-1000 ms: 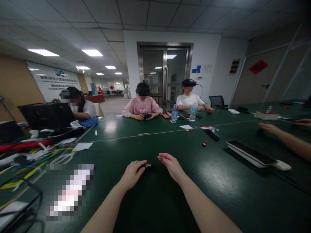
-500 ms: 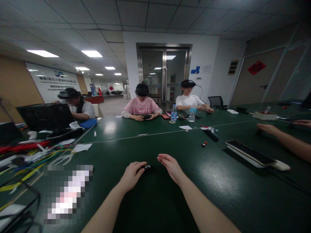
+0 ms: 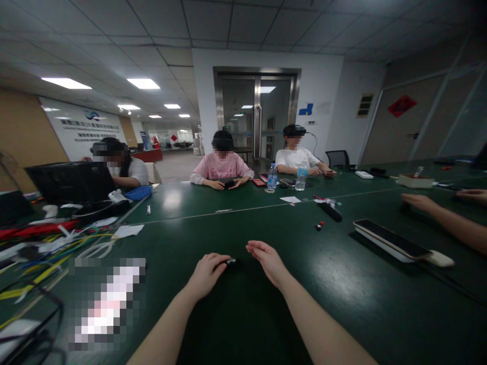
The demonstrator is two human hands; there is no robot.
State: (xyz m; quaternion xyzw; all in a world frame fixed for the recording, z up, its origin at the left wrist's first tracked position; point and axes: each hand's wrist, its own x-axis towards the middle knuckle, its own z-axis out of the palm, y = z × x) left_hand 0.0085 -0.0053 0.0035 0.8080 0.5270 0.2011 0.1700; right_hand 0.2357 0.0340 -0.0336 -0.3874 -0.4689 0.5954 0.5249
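My left hand [image 3: 207, 274] rests on the green table, its thumb and fingers closed around a small black object with a pale marking [image 3: 231, 261]. Only the object's end sticks out past the fingertips, so its kind cannot be made out. A short distance to the right, my right hand [image 3: 268, 261] is held edge-on with fingers stretched out and close together. Nothing shows in it, and it does not touch the small object.
A phone on a white box [image 3: 391, 241] lies to the right, near another person's hand [image 3: 418, 203]. Cables [image 3: 41, 279] crowd the left side. Water bottles [image 3: 272, 177], a black strap-like item [image 3: 330, 212] and a red-and-black bit [image 3: 318, 227] lie farther off. Several people sit around.
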